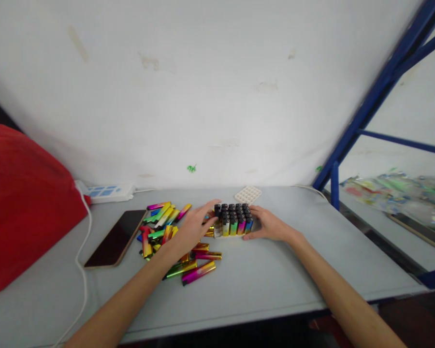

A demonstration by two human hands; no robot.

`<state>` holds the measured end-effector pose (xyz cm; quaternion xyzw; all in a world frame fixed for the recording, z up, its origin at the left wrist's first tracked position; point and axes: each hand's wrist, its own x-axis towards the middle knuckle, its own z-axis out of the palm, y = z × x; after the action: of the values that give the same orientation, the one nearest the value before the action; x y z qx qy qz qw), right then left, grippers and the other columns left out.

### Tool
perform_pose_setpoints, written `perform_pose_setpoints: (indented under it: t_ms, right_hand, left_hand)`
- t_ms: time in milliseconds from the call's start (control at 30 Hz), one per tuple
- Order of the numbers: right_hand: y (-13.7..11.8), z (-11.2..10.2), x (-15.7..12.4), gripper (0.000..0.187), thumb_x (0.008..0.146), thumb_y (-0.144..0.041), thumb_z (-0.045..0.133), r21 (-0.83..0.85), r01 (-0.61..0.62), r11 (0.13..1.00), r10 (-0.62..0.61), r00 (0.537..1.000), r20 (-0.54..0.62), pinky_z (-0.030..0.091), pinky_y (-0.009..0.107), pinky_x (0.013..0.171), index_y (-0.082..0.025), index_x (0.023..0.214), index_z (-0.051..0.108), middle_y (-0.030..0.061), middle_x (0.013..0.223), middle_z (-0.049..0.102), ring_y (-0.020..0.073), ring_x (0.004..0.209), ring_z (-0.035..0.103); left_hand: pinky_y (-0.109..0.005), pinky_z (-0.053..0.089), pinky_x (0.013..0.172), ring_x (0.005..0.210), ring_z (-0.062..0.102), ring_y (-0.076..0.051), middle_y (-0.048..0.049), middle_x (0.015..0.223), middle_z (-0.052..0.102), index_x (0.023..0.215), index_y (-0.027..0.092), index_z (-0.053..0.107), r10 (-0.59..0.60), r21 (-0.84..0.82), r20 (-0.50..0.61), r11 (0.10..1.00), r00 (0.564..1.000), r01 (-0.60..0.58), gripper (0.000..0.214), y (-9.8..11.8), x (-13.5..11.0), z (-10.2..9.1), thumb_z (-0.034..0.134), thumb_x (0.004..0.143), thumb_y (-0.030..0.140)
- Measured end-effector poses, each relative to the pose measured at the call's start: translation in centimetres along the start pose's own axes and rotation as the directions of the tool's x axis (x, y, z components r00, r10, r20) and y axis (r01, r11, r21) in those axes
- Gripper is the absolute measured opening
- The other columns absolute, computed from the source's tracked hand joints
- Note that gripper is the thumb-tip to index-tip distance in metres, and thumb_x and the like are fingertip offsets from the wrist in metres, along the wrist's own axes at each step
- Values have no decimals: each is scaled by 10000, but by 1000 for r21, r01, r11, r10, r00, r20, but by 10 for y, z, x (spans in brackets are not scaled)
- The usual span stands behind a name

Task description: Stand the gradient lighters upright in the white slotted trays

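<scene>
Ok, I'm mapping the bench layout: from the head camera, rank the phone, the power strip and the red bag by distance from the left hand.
From the left hand:
1. Phone, flat on the table to its left.
2. Power strip, further left against the wall.
3. Red bag, at the table's far left edge.

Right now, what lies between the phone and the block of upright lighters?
In the head view, a loose pile of colourful lighters lies between the phone and the upright lighters, with the left hand over it.

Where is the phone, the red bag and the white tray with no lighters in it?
phone [116,238], head view, middle of its dark screen.
red bag [21,203], head view, middle of its front side.
empty white tray [248,194], head view, centre of its grid of holes.
</scene>
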<state>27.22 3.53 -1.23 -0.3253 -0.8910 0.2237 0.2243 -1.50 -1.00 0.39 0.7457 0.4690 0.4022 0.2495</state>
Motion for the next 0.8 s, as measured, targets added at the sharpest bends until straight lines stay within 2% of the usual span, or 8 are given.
perform_pose_setpoints:
  t_ms: [100, 167, 267, 367, 533, 600, 733, 800]
  right_hand:
    - [-1, 0, 0, 791, 688, -573, 858, -8, -2, 1000, 2, 1000, 4, 415, 488, 1140, -148, 1317, 634, 155, 1393, 581, 335, 1290, 542]
    - [-1, 0, 0, 787, 683, -581, 858, -5, 0, 1000, 0, 1000, 0, 418, 489, 1138, -151, 1306, 642, 155, 1389, 584, 338, 1289, 544]
    - [0, 0, 0, 800, 679, -580, 861, 7, -1, 1000, 1, 1000, -4, 420, 489, 1136, -160, 1321, 632, 149, 1384, 589, 334, 1284, 548]
    - [1, 1, 0, 801, 682, -575, 861, 13, -3, 1000, 3, 1000, 0, 418, 493, 1137, -160, 1326, 627, 149, 1386, 587, 333, 1283, 547]
    - [1, 1, 0, 796, 682, -587, 856, -23, -12, 1000, 12, 1000, -3, 428, 487, 1130, -144, 1306, 636, 158, 1380, 585, 335, 1280, 548]
    - [1, 1, 0, 800, 685, -588, 854, -24, -12, 1000, 12, 1000, 3, 422, 482, 1138, -141, 1311, 632, 154, 1388, 579, 333, 1289, 541]
    - [2, 1, 0, 792, 693, -585, 850, -27, -5, 1000, 5, 1000, 7, 415, 480, 1142, -155, 1319, 629, 144, 1388, 581, 330, 1291, 535]
    - [2, 1, 0, 780, 692, -590, 850, -35, -1, 999, 2, 1000, 11, 419, 476, 1138, -155, 1304, 638, 142, 1379, 586, 329, 1285, 537]
  left_hand:
    - [-368, 522, 901, 892, 696, -235, -50, 976, 728, 1369, 294, 554, -55, -64, -59, 997, 997, 51, 527, -7, 0, -5, 688, 861, 341]
    - [-377, 504, 933, 894, 684, -239, -51, 956, 718, 1249, 273, 629, -46, -9, -104, 999, 993, 46, 420, -16, 1, -12, 702, 844, 354]
    - [-427, 445, 1019, 989, 650, -286, -88, 983, 721, 997, 233, 722, -11, 203, -113, 979, 994, 34, 212, -30, 3, -19, 698, 824, 355]
    - [-446, 430, 1022, 1027, 619, -329, -124, 981, 722, 853, 222, 745, -16, 330, -69, 943, 997, 38, 203, -40, 5, -18, 712, 797, 414]
    - [-431, 447, 967, 856, 609, -321, -106, 754, 683, 653, 246, 720, -63, 164, -97, 983, 993, 79, 262, -44, 9, -12, 786, 701, 494]
    - [-435, 452, 961, 866, 614, -323, -101, 769, 684, 656, 243, 716, -70, 155, -97, 984, 993, 84, 237, -42, 10, -12, 796, 682, 465]
    - [-459, 449, 968, 946, 640, -325, -97, 905, 718, 783, 224, 726, -68, 228, -116, 969, 991, 93, 126, -31, 11, -19, 743, 742, 341]
    - [-447, 468, 943, 915, 660, -300, -85, 898, 727, 835, 214, 720, -104, 156, -152, 979, 983, 128, 133, -24, 12, -24, 730, 777, 333]
